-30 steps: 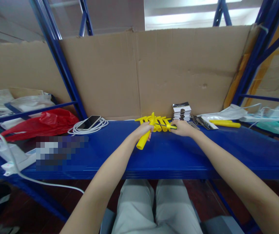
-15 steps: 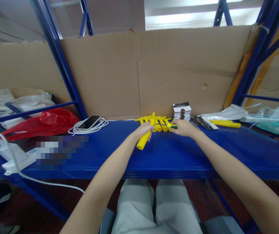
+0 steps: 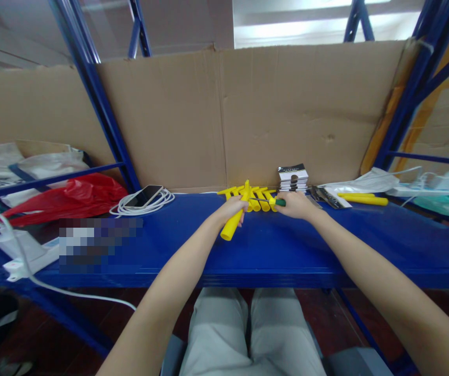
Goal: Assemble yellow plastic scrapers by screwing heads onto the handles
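Note:
My left hand is closed around a yellow tool with a thick round handle and a narrower head at its far end. The wide end of that handle points down towards me. In my right hand is a screwdriver with a green and black handle. Its thin shaft runs left to the head of the yellow tool; whether the tip sits in a screw is too small to tell. Several similar yellow T-shaped tools lie in a row just behind my hands, partly hidden by them.
A stack of small printed packets stands behind my right hand. Farther right are dark packets and yellow tubes. A phone with coiled white cable, a red bag and a power strip lie left. Cardboard closes the back.
The screwdriver's handle has turned slightly in my right hand, showing more green. Both hands and the yellow tool stay in nearly the same place.

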Demonstrator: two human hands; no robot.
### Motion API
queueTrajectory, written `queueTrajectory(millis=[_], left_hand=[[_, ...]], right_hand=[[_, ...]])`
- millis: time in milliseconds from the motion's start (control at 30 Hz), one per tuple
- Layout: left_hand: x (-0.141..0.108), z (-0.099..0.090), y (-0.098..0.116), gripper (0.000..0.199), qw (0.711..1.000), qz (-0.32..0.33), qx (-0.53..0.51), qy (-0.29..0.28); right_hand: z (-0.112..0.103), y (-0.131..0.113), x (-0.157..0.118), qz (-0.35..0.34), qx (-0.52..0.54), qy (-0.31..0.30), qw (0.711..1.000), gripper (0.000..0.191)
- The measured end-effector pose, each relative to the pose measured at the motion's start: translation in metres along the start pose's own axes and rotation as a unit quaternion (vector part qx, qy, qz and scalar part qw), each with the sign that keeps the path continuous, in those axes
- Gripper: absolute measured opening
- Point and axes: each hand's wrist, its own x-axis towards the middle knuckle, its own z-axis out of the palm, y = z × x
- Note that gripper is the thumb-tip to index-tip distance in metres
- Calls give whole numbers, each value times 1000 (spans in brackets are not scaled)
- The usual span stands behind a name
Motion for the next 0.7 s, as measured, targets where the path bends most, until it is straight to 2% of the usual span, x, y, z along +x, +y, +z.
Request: queueTrajectory(millis=[433, 700], left_hand=[[1, 0, 0, 41, 999, -14, -18, 33], [4, -2, 0, 55, 995, -23, -63, 69]], right_hand=[[-4, 2, -1, -10, 2, 14, 1000, 24], [2, 7, 2, -61, 40, 34, 997, 20]])
